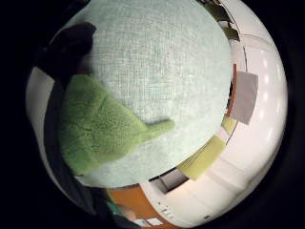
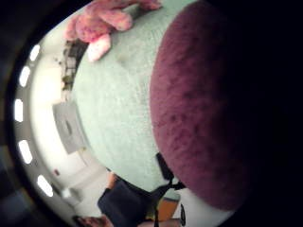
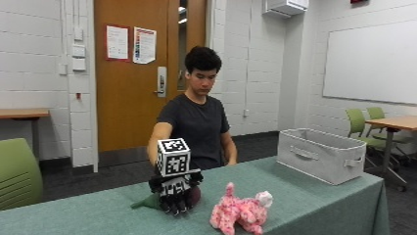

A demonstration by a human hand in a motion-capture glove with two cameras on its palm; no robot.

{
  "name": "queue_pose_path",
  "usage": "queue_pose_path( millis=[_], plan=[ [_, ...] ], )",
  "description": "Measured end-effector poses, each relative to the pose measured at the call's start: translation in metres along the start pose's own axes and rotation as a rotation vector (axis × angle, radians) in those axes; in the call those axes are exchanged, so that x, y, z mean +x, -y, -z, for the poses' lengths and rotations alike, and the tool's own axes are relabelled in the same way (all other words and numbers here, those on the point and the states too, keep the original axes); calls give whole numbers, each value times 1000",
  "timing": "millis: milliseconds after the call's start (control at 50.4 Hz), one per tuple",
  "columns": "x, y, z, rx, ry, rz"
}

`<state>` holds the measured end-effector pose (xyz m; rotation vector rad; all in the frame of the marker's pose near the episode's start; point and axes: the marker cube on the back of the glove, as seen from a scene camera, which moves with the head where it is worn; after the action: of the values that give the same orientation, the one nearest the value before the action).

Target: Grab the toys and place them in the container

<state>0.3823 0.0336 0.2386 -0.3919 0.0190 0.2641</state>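
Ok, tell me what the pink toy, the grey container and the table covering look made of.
Pink spotted plush toy: fuzzy fabric, apparently stuffed, with a shaggy nap. Grey rectangular container: looks like matte cloth over stiff panels, with a sewn handle; the core is hidden. Pale green tablecloth: woven fabric, its grid weave showing in the little finger side view.

Even, bright ceiling light fills the soft-focus outside view, while both palm views bend strongly at their dark edges, with glaring ceiling lamps.
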Motion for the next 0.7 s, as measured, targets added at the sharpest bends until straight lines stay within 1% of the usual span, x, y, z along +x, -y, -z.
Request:
queue_pose_path(
  millis=[79, 278, 338, 377, 516, 695],
  plan=[
    [-3, -2, 1, 33, -2, -9],
    [-12, -4, 8, 233, -72, -45],
    [-15, -4, 8, 268, -82, -53],
    [-16, -3, 7, 265, -70, -55],
    [-26, -4, 13, 181, 1, -22],
    [-58, -12, 68, 205, 41, 33]
  ],
)
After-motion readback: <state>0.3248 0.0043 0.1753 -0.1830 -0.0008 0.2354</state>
